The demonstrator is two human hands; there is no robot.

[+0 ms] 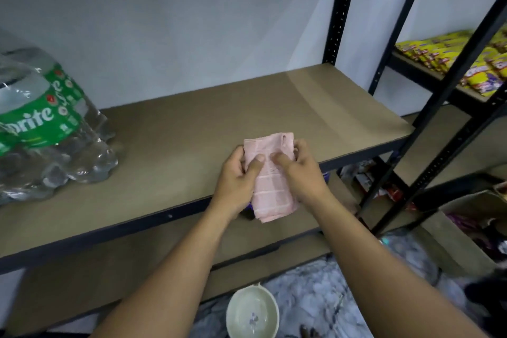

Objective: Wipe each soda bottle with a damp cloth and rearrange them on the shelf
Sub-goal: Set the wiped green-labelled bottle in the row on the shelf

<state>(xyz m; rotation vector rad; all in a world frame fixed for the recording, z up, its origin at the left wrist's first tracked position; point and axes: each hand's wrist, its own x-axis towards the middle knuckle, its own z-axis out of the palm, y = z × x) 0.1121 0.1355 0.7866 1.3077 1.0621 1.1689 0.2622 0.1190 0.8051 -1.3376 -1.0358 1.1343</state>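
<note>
1. The pack of soda bottles sits at the left end of the shelf, well apart from both hands and to their left. The left hand is the nearer one.
2. We read the bottles as lying tipped, with their bases toward the middle of the shelf and their necks running off to the upper left (the wide lens bends things, so we hold this loosely). Clear wrap binds them together, so we judge that none has been wiped yet.
3. Both hands hold the pink cloth over the shelf's front edge. The thumbs press on its top face and the fingers curl behind it, with the right hand just beside the left.
4. The shelf is a flat brown board with a dark metal edge, and a plain wall stands behind it.
5. Below, a pale bowl stands on the patterned floor. Yellow snack packets lie off to the right.
</note>
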